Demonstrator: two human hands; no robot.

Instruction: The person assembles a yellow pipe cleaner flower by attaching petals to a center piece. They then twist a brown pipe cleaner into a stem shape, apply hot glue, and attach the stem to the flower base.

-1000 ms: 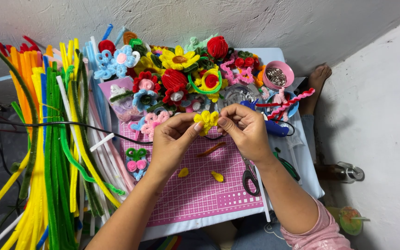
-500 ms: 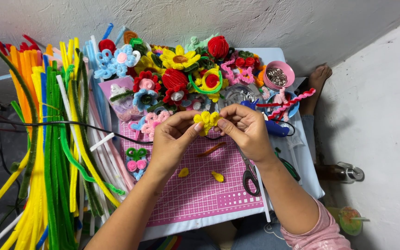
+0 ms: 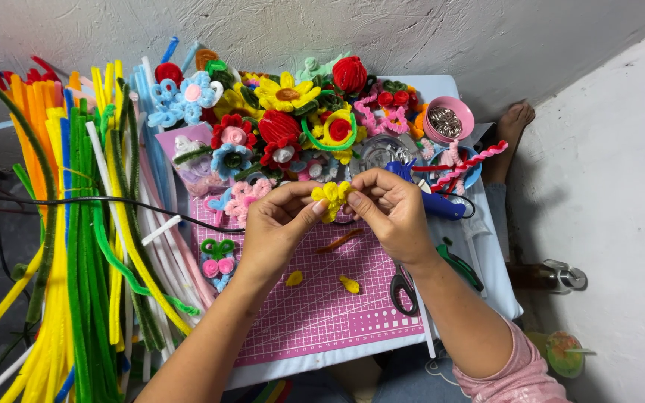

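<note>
Yellow chenille flower (image 3: 332, 198) pinched from both sides over the pink mat (image 3: 315, 298), left hand (image 3: 278, 227) and right hand (image 3: 393, 216) each clamped on it with thumb and fingertips, several petals already bunched and seemingly more to add. Two loose yellow petals (image 3: 294, 278) waiting on the mat below, one orange stem piece (image 3: 340, 240) just under the hands, one pair of scissors (image 3: 403, 287) at the mat's right edge. Behind on the worktop (image 3: 498, 276), a heap of finished flowers too many to count, and long stems (image 3: 76, 246) fanned out at left.
</note>
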